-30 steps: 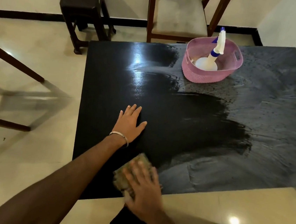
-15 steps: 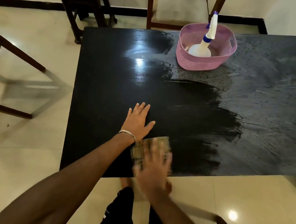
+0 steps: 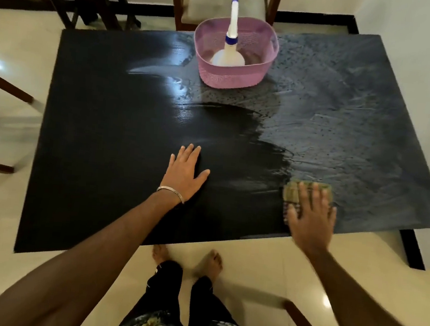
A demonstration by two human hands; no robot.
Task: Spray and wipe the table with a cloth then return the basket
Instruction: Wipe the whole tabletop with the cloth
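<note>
Black desk (image 3: 111, 125), greyish streaks beyond the right grip (image 3: 310, 215); olive-green checked cloth (image 3: 309, 191) beneath it. Pink basket (image 3: 230, 79), white bottle (image 3: 227, 58) with blue collar.

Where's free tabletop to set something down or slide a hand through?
Most of the table is bare. Free: the whole left half, from the left hand out to the left edge; the right side past the pink basket; the middle strip between basket and hands. Crowded: the far centre, where the basket holds the spray bottle, and the near right, where the right hand presses the cloth.
</note>
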